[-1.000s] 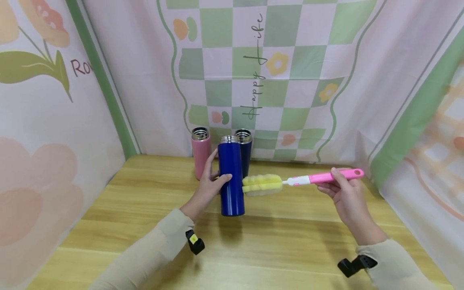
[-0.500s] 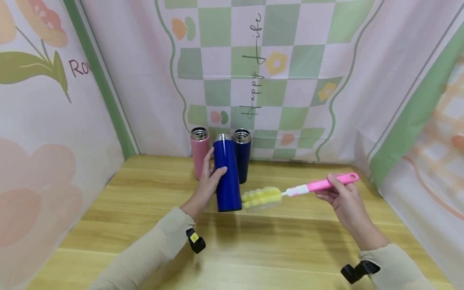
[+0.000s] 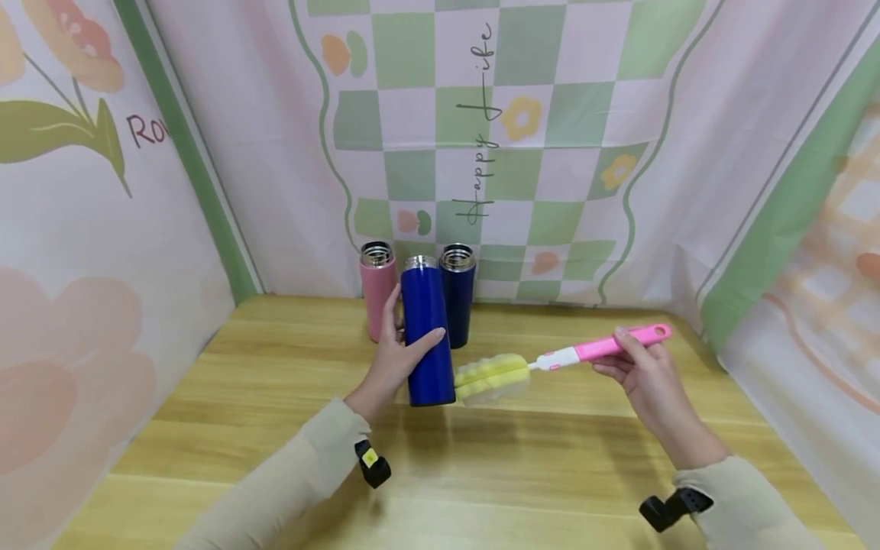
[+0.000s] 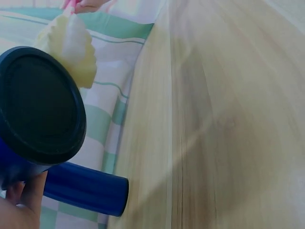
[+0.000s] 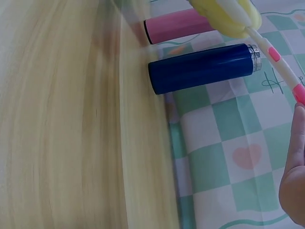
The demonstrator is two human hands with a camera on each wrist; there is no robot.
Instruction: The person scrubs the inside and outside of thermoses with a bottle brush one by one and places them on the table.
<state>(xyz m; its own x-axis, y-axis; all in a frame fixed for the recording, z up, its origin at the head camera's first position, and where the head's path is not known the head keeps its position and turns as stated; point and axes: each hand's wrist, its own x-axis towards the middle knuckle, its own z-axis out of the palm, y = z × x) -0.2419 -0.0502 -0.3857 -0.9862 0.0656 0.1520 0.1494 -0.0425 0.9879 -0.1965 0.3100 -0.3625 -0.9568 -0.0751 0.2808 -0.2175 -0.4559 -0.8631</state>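
Observation:
My left hand (image 3: pixel 390 365) grips a blue thermos bottle (image 3: pixel 422 302) around its middle, thumb across the front. The bottle leans slightly, its lidless steel neck up, and its black base (image 4: pixel 40 107) is off the table in the left wrist view. My right hand (image 3: pixel 649 380) holds a bottle brush by its pink handle (image 3: pixel 605 347), thumb on top. The brush's yellow sponge head (image 3: pixel 493 377) lies at the lower right side of the blue bottle, outside it. Its white neck also shows in the right wrist view, above the right hand (image 5: pixel 294 164).
Behind the held bottle stand a pink bottle (image 3: pixel 375 298) and a dark navy bottle (image 3: pixel 461 305), both upright without lids. The wooden table (image 3: pixel 522 481) ends at a checkered curtain (image 3: pixel 522 183) at the back. Both wrists wear black camera straps.
The blue bottle has shifted a little left and tilted, uncovering more of the navy bottle. The sponge head has moved from the bottle's side down toward its base, the handle now slanting up rightward.

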